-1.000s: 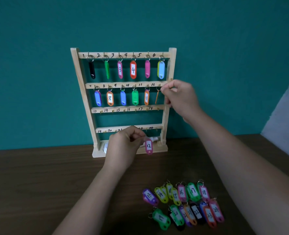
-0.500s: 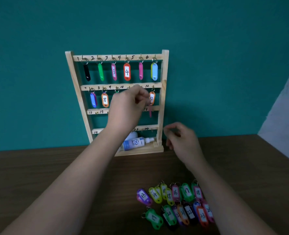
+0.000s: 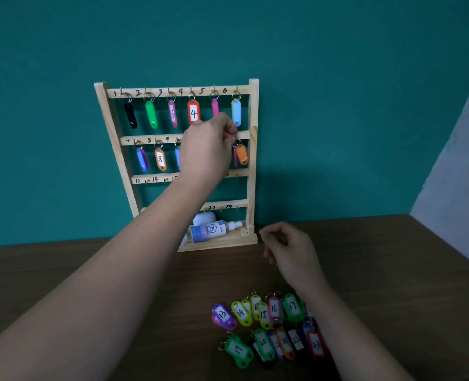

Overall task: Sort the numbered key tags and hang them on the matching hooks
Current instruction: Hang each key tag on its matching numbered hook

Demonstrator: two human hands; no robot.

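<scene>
While the left hand (image 3: 208, 149) is raised to the right end of the second rail of the wooden rack (image 3: 253, 166), its fingers are curled together. Its fingertips pinch the metal ring at the top of a pink tag (image 3: 235, 160). That tag hangs straight down from the ring with its long axis vertical. It is turned edge-on to the camera, so its number cannot be read. It sits touching or just beside the orange tag (image 3: 242, 154) hanging at the same spot. The fingers hide whether the ring is over a hook.

The right hand (image 3: 291, 248) hovers low above the desk (image 3: 393, 270), just in front of the rack's right foot. Its fingers are loosely curled and hold nothing.

The loose tags (image 3: 274, 309) lie flat in two rows on the desk beside the right forearm. Numbers 13 to 17 are readable in the far row, and most rings point away towards the rack. A spray bottle (image 3: 211, 231) lies on its side on the rack's base.
</scene>
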